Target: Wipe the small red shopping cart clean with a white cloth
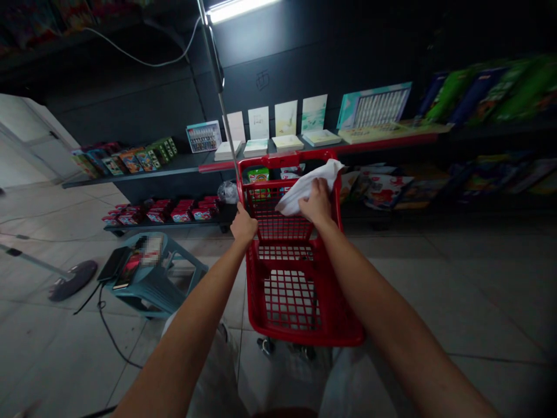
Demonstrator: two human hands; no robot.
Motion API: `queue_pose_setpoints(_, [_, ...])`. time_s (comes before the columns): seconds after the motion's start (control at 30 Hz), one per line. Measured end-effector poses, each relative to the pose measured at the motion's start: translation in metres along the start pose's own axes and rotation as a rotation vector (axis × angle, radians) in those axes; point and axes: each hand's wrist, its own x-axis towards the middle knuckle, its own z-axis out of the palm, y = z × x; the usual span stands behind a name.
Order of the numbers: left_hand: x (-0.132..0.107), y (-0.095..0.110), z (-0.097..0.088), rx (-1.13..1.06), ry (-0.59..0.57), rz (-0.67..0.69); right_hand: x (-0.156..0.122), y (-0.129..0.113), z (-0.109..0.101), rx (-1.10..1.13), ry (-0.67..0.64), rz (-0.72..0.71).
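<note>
A red plastic shopping cart (287, 334) with grid walls stands right in front of me. My left hand (243, 226) is wrapped round the upper left edge of its frame. Near the upper right of the cart, my right hand (317, 202) presses a white cloth (300, 188) against the back panel. The cloth spreads out past the fingers, and one corner reaches the cart's right top edge. Part of the right hand's grip is hidden by the cloth.
Behind the cart runs a dark shelf (183, 165) with upright books (286, 119), boxes and bagged goods. A blue-grey stool (152, 284) carrying small items stands at left, with a cable (107, 331) on the floor. A thin metal pole (224, 110) rises behind the cart's left side.
</note>
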Motion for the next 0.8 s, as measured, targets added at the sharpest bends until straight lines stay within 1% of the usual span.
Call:
queue_pose_setpoints(0.1, [-0.001,0.0,0.001,-0.003,0.006,0.0,-0.004,-0.004,0.001,-0.039,-0.104,-0.14])
queue_pose_setpoints(0.23, [-0.003,0.0,0.002,-0.001,0.015,-0.001,-0.013,-0.023,0.008,-0.022,-0.213,-0.364])
queue_pose_setpoints(0.27, [-0.003,0.0,0.002,0.001,0.018,0.0,-0.016,-0.028,0.011,-0.015,-0.258,-0.416])
queue_pose_setpoints(0.33, [-0.003,0.0,0.001,0.004,0.023,0.001,-0.024,-0.037,0.019,0.001,-0.395,-0.485])
queue_pose_setpoints(0.4, [-0.004,0.001,0.0,0.004,0.021,0.0,-0.035,-0.045,0.027,0.011,-0.568,-0.53])
queue_pose_setpoints(0.5, [-0.005,0.002,-0.002,0.0,0.012,0.0,-0.049,-0.054,0.036,-0.041,-0.777,-0.516])
queue_pose_setpoints(0.57, [-0.006,0.002,-0.003,0.002,0.011,0.004,-0.054,-0.056,0.038,-0.096,-0.848,-0.452])
queue_pose_setpoints(0.63, [-0.007,0.003,-0.004,0.006,0.016,-0.003,-0.057,-0.056,0.037,-0.132,-0.848,-0.396])
queue_pose_setpoints(0.8, [-0.008,0.005,-0.006,-0.009,0.01,-0.011,-0.068,-0.051,0.038,-0.199,-0.763,-0.297])
